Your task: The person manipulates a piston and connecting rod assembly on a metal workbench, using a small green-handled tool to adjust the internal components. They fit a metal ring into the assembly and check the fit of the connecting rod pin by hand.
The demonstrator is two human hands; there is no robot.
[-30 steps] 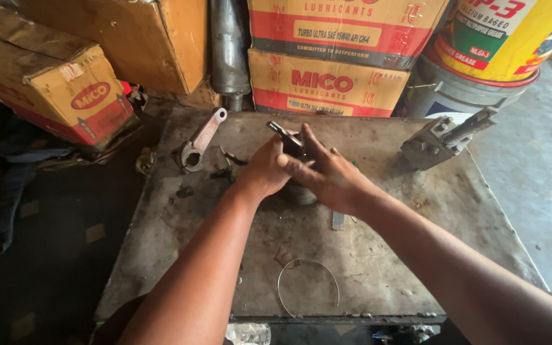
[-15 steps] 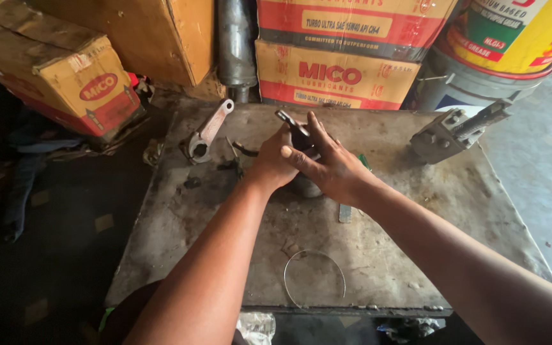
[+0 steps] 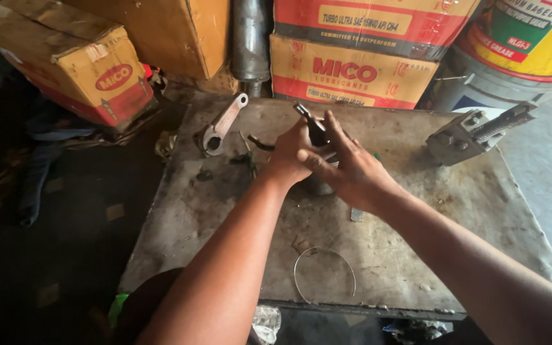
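Both of my hands meet over the middle of a grimy metal table [image 3: 416, 255]. My left hand [image 3: 285, 156] grips a dark metal tool [image 3: 311, 121] whose end sticks up toward the far side. My right hand [image 3: 349, 166] lies over the same tool from the right, fingers spread on it. A small grey cylindrical part [image 3: 319, 186] stands under the hands, mostly hidden. A thin wire ring [image 3: 324, 275] lies on the table near the front edge.
A silver connecting rod [image 3: 220, 128] lies at the table's far left. A bench vise [image 3: 474, 134] sits at the far right. Cardboard boxes [image 3: 352, 73], a yellow bucket [image 3: 531, 38] and a steel cylinder [image 3: 250, 45] stand behind. Dark floor lies to the left.
My hands stay together on the tool, and my right fingers have spread a little. The view has shifted slightly, so the table sits a bit lower in the frame.
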